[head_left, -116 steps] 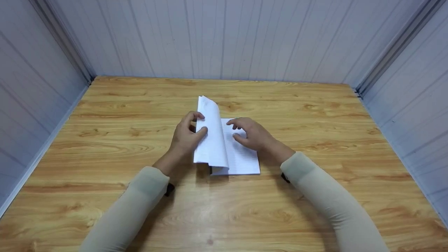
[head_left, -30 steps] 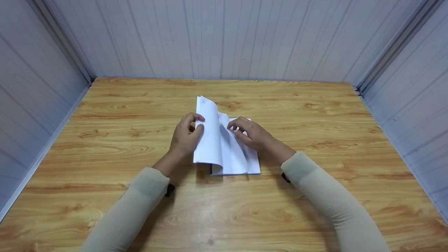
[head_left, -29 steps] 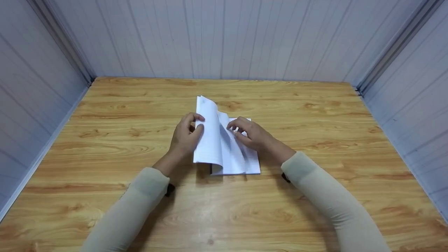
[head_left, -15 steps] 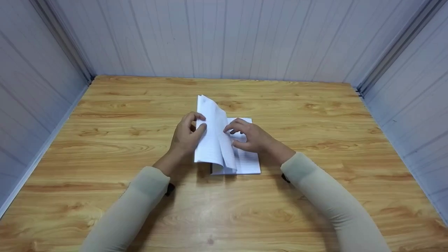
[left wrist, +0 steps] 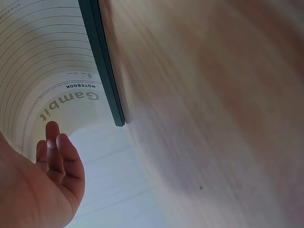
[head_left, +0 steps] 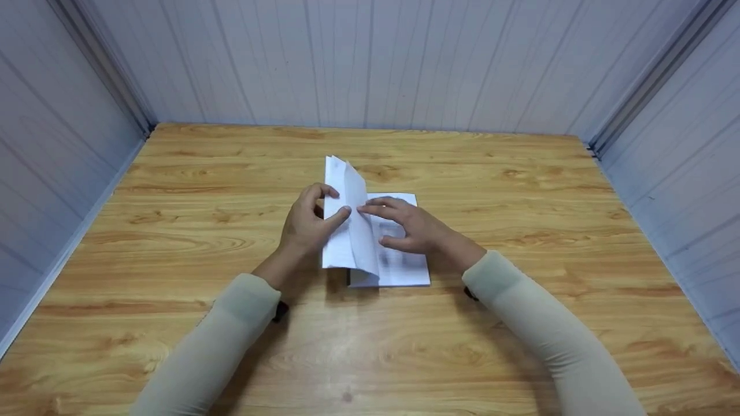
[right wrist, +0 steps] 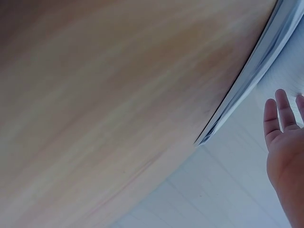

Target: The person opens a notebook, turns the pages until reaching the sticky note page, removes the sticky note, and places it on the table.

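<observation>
A wide tabletop of glossy, yellow-brown wood grain fills the middle and lower frame, light glaring near bottom centre. A pale, vertically grooved panel wall crosses the top; similar side walls slope down the left and right edges, meeting it at grey corner strips. Just left of the tabletop's centre lies a white-paged rectangular paper notebook, spread apart; the left-wrist view shows its dark green cover edge and the printed word "Gambit". The person's left hand clamps a raised sheaf of its leaves between thumb and fingers. The right hand, fingers extended and thumb apart, touches a curving leaf. Beige sleeves enter from the bottom.
</observation>
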Demonstrator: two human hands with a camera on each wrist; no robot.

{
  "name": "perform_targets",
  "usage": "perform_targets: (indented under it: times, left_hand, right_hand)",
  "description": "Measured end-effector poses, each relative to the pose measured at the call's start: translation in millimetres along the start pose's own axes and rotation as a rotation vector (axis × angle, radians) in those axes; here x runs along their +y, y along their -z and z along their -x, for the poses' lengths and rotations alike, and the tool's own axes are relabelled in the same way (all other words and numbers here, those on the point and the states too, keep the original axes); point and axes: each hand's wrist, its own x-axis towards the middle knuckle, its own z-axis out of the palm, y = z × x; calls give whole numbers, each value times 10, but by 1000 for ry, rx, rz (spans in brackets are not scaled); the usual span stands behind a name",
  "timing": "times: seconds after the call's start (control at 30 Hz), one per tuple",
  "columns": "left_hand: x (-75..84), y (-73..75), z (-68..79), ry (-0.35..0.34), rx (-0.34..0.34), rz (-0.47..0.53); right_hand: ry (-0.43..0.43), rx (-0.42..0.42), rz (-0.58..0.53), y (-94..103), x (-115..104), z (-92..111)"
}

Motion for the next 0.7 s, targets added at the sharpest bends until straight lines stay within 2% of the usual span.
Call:
perform_targets:
  times: [0.2,0.3,0.4,0.53,0.7]
  left_hand:
    - [-1,-13,-7,-7,-1,-29]
    - [4,-8,-9,-11,1,-28]
    - [4,-2,-8,-6,-9,-14]
    - [8,9,-1,6,-18,16]
    - [8,15,2,-5,-7,44]
  right_hand:
    - [-24,-5,0,7,-16,-2]
    - [-30,55,17,1,-18,-12]
    - [-72,142,88,-13,-7,-27]
    - [-235,213,210,-16,13,-28]
    - [-466,200,283,10,28,-6]
